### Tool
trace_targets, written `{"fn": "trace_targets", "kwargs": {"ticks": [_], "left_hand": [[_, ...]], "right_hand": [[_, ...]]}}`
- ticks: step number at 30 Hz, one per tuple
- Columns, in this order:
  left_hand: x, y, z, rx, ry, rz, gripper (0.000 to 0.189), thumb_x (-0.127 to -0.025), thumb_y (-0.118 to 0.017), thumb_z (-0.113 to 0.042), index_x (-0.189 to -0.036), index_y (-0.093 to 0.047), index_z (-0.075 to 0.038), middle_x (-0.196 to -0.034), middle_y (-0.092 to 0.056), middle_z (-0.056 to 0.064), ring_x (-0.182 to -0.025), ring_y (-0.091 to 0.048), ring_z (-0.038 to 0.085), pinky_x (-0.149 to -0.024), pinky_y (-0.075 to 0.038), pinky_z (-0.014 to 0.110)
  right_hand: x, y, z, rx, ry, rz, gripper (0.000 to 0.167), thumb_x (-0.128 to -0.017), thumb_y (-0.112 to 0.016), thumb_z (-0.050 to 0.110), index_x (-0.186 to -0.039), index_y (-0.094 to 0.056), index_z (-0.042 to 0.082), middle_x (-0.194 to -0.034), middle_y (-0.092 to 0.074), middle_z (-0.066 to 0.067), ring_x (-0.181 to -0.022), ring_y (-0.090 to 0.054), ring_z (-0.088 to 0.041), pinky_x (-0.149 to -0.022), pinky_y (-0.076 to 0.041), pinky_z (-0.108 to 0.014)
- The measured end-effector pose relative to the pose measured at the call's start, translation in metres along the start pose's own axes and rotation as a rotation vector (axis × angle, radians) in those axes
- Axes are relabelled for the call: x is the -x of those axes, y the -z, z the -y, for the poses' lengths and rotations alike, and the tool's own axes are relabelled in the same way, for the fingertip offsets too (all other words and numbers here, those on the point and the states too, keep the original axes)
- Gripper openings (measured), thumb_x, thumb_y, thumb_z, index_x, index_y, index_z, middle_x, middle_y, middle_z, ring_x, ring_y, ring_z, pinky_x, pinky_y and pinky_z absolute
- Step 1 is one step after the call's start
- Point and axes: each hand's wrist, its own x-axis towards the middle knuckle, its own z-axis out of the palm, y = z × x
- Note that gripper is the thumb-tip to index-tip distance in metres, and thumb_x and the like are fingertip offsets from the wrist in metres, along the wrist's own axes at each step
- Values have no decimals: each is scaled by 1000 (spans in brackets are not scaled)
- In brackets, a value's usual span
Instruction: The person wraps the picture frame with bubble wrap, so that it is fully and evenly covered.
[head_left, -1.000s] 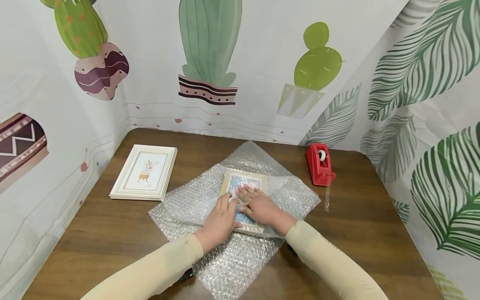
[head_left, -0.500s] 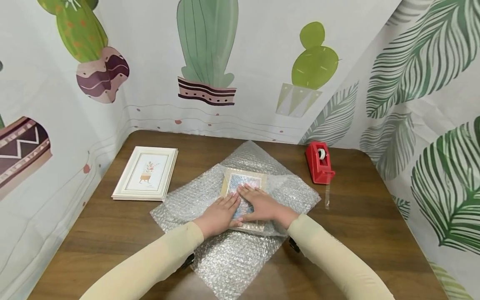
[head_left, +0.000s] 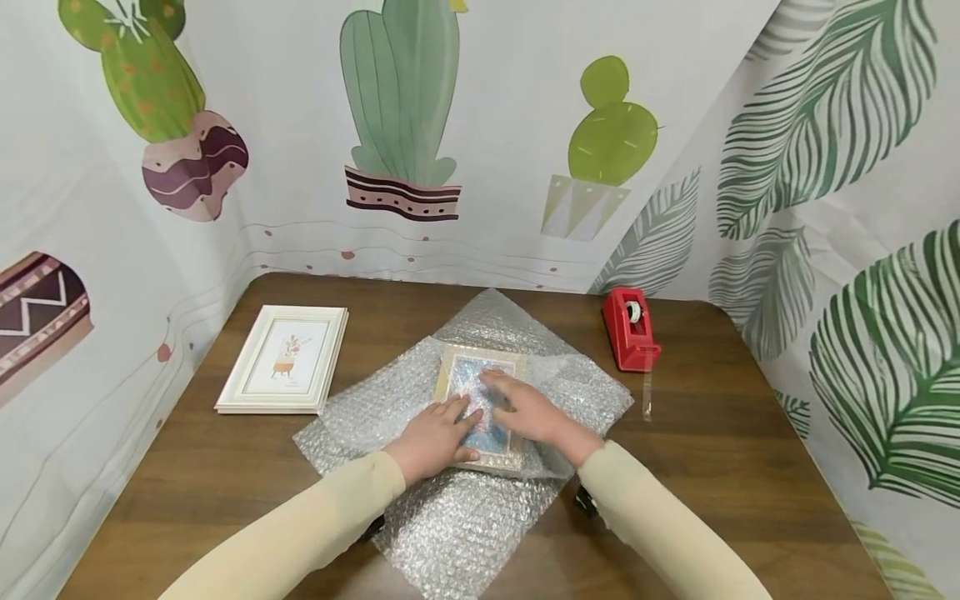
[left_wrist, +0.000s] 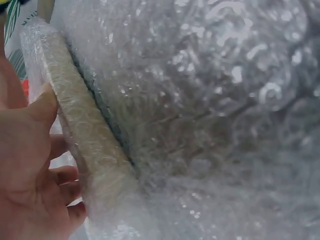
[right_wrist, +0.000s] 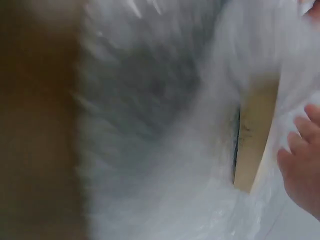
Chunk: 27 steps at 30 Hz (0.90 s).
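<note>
A picture frame [head_left: 465, 377] with a light wooden border and a blue and pink print lies in the middle of the table, under folded-over bubble wrap [head_left: 472, 525]. My left hand [head_left: 431, 440] rests flat on its lower left part, fingers spread over the wrap. In the left wrist view the left thumb lies along the film-covered frame edge [left_wrist: 90, 125]. My right hand [head_left: 528, 412] is over the frame's right side, fingers extended toward its upper middle. The right wrist view is blurred, with the right hand [right_wrist: 302, 162] beside a wooden frame edge [right_wrist: 256, 135].
A white picture frame [head_left: 255, 398] with a potted-plant print lies at the left. To the right stands a red tape dispenser [head_left: 628, 329], a strip of clear tape [head_left: 647, 400] hanging from it. A printed cloth [head_left: 510, 167] backs the brown table [head_left: 720, 467].
Both hands were side by side on the frame with fingertips close; now the right hand has shifted and turned slightly, and the left has slid a little down. The head view has tilted up slightly.
</note>
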Motion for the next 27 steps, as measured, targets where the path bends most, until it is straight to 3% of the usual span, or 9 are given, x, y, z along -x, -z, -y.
{"fn": "trace_targets", "kwargs": {"ticks": [4,7,9,12,14,17,21,24,27], "left_hand": [[2,-1,2,58,6,-10,64,-98,-64,-42,-150,-52,-6,-162,-39,24,-152,-36,41,-123,-37,52],[2,1,6,78,-3,-11,64,-98,-64,-39,-149,-52,-3,-165,-35,23,-156,-29,41,-124,-35,54],[1,1,9,70,-17,1,64,-99,-63,-39,-149,-51,-2,-166,-35,21,-156,-30,38,-124,-34,54],[-1,2,12,65,-32,33,65,-100,-61,-39,-151,-48,-2,-166,-36,17,-156,-33,35,-125,-33,55],[-1,1,13,66,-26,55,65,-102,-58,-40,-154,-45,-3,-166,-35,16,-155,-34,33,-126,-31,55],[0,-1,12,70,-8,72,65,-105,-54,-39,-156,-40,-3,-168,-31,15,-157,-30,33,-129,-26,53],[2,-9,10,70,9,94,62,-109,-45,-36,-159,-33,-2,-171,-24,14,-160,-23,32,-131,-20,52],[4,-15,11,71,12,98,65,-108,-44,-39,-160,-30,-2,-172,-21,14,-161,-20,32,-132,-18,52],[4,-18,11,75,15,96,78,-104,-49,-51,-161,-27,-3,-173,-18,14,-161,-18,31,-132,-15,51]], "right_hand": [[33,-1,-7,-180,-141,-305,38,-99,-57,11,-136,-62,1,-134,-68,-20,-98,-71,-37,-91,-60,-45],[55,1,-22,-375,-287,-482,30,-99,-58,6,-126,-63,-5,-111,-73,-21,-93,-70,-18,-86,-58,-30],[66,4,-35,-494,-394,-593,32,-97,-56,2,-127,-57,-9,-108,-68,-21,-84,-62,-6,-77,-54,-21],[77,10,-56,-672,-513,-722,46,-96,-52,0,-139,-41,-14,-118,-58,-21,-80,-51,4,-69,-47,-15],[81,16,-68,-761,-569,-745,58,-99,-51,4,-149,-28,-11,-123,-54,-14,-80,-48,7,-70,-44,-14],[85,22,-79,-922,-569,-706,69,-101,-50,7,-157,-13,-9,-112,-58,1,-78,-51,10,-72,-45,-13],[87,20,-85,-1066,-554,-621,44,-103,-50,8,-144,-36,-3,-85,-58,16,-74,-57,5,-70,-49,-12],[85,17,-84,-1021,-551,-492,31,-106,-49,14,-134,-46,2,-84,-57,15,-76,-56,1,-71,-49,-14],[79,15,-83,-818,-523,-384,46,-108,-49,23,-147,-47,-1,-105,-65,0,-92,-56,-3,-78,-47,-18]]}}
